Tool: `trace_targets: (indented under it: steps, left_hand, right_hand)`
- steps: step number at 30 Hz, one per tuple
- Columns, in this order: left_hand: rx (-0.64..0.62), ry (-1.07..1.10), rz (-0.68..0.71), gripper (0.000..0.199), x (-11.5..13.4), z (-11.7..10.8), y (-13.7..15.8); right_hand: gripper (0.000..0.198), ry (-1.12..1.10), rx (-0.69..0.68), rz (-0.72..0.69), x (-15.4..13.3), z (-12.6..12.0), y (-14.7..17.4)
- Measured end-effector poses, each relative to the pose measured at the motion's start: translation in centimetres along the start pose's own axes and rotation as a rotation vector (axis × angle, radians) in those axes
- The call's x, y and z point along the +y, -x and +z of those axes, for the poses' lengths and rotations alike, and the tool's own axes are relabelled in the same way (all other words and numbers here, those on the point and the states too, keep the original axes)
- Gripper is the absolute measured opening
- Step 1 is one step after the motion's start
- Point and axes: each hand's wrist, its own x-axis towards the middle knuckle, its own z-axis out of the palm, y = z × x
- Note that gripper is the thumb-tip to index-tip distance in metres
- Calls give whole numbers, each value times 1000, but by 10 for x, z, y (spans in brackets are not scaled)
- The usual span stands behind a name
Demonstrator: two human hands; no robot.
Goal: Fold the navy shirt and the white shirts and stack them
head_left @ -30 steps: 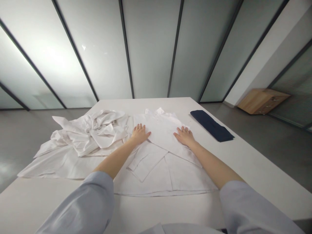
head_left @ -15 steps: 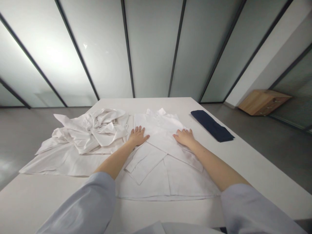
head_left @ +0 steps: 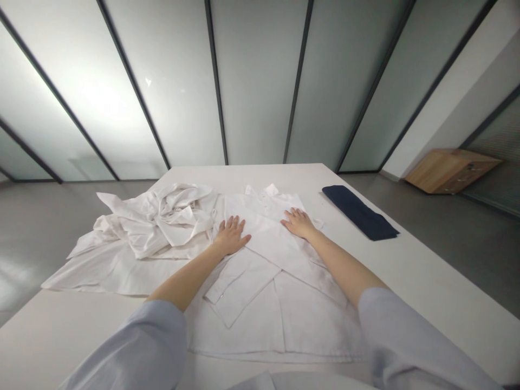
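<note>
A white shirt (head_left: pixel 260 260) lies spread on the table, its collar at the far end and its hem near me. Its sleeves are folded across the body, with a cuff at the left of the middle. My left hand (head_left: pixel 232 236) rests flat on the shirt's left edge, fingers spread. On the upper right part of the shirt lies my right hand (head_left: pixel 298 222), palm down with the fingers apart. Neither hand grips the cloth. My right forearm hides part of the shirt's right side.
Left of the shirt is a crumpled heap of white cloth (head_left: pixel 162 222). A folded dark navy cloth (head_left: pixel 359 212) lies along the right side of the white table (head_left: pixel 422 281). Beyond the table stand a frosted glass wall (head_left: pixel 255 86) and a wooden cabinet (head_left: pixel 447 170).
My right hand has slid inward and a little away from me over the shirt. The shirt's hem now sits closer to me. My left hand stays at the left edge; the view has shifted slightly.
</note>
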Motion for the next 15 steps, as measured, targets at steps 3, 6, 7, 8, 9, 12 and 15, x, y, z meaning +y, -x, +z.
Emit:
trace_targets:
  steps: [3,6,7,8,9,12,15]
  left_hand:
    - [-32,-5,10,71,2,-2,8]
    - [-40,-14,0,71,8,-7,25]
    - [-35,-24,3,70,11,-9,32]
    - [-33,-38,11,70,13,-12,38]
    - [-39,-55,24,70,15,-16,43]
    - [-132,-92,71,68,17,-34,47]
    - [-167,-66,29,65,14,-52,26]
  right_hand:
    - [66,3,-25,4,-2,5,9]
    - [68,27,-59,5,-7,4,27]
    - [68,40,-66,6,-10,3,35]
    - [68,55,-69,5,-12,2,43]
    - [68,69,-68,-1,-14,0,51]
    - [65,83,-70,-51,-16,-9,64]
    - [51,46,-79,-70,-13,-24,54]
